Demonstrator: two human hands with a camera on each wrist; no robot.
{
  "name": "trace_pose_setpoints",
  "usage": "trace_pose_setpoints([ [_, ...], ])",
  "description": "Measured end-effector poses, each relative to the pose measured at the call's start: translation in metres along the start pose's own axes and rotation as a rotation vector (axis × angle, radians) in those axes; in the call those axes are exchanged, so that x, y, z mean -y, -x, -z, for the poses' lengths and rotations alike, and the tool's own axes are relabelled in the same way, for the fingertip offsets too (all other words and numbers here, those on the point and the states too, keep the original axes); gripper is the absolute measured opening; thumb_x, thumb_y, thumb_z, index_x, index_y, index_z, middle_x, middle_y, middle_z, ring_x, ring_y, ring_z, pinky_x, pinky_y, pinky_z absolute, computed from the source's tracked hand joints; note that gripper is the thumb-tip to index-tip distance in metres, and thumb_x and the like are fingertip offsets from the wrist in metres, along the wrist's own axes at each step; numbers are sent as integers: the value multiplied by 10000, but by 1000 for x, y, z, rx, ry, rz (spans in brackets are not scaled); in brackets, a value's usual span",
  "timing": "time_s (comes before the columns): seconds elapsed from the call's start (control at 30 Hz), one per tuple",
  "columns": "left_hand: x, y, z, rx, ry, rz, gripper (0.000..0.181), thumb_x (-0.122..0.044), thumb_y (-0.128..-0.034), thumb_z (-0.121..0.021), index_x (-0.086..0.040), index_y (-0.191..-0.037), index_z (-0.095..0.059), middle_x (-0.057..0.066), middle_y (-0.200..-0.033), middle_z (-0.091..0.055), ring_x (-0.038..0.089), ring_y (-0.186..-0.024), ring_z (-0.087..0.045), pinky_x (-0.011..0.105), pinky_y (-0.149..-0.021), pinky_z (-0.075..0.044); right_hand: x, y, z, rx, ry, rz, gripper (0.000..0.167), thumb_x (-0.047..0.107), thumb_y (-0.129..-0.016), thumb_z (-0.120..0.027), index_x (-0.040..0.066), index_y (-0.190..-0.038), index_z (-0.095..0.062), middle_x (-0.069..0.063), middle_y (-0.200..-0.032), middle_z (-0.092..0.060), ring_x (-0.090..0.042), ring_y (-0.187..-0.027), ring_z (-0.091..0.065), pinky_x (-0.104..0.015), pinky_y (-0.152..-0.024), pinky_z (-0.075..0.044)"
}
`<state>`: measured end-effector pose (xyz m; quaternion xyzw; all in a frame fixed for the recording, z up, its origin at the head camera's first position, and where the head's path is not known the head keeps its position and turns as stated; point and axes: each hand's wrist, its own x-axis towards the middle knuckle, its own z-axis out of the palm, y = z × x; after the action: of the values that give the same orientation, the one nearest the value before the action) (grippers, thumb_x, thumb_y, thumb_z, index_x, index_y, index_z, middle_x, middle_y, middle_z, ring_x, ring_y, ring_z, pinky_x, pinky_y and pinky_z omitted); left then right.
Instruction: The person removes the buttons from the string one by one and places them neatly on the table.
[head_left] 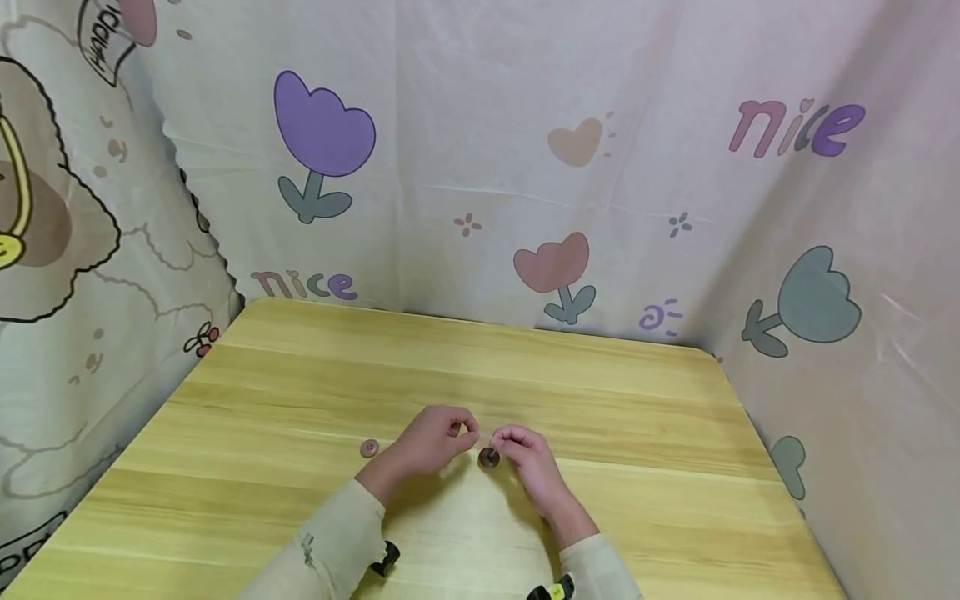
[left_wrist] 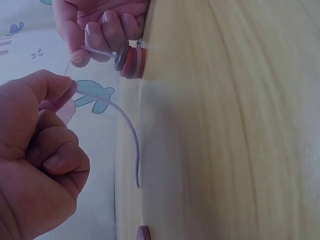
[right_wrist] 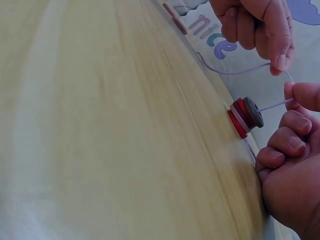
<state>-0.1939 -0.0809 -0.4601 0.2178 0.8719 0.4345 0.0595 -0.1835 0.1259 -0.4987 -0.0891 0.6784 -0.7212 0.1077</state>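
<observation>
A stack of red, pink and dark grey buttons (right_wrist: 243, 116) sits on the table with a pale purple string (left_wrist: 131, 125) running up out of its top. My right hand (head_left: 528, 464) pinches that string just above the stack, between thumb and forefinger. To its left, my left hand (head_left: 435, 439) pinches the same string, which is stretched tight over the short gap between both hands. Beyond the left fingertips a free end droops in a curve, as the left wrist view shows. A single pinkish-brown button (head_left: 370, 448) lies apart, left of my left hand.
The wooden table (head_left: 300, 375) has light grain and rounded far corners. Printed cloth (head_left: 465, 125) with flowers and lettering hangs behind it and along both sides. Dark wrist straps (head_left: 386, 559) show at both sleeves.
</observation>
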Motion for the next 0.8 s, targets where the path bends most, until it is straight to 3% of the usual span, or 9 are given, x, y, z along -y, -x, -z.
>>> trace_pose_setpoints([
  [0.27, -2, 1, 8, -47, 0, 30, 98, -151, -981, -634, -116, -939, -716, -71, -589, -396, 69, -481, -327, 242, -492, -313, 0, -1, 2, 24, 11, 3, 247, 89, -960, -620, -156, -981, -622, -171, -918, -619, -232, -895, -550, -325, -837, -434],
  [0.8, 7, 4, 27, -174, 2, 42, 71, -99, -952, -649, -89, -917, -709, -72, -574, -330, 72, -498, -294, 247, -501, -293, -1, 0, 4, 103, -1, 35, 285, 88, -972, -598, -196, -971, -567, -98, -811, -575, -202, -781, -543, -302, -756, -467],
])
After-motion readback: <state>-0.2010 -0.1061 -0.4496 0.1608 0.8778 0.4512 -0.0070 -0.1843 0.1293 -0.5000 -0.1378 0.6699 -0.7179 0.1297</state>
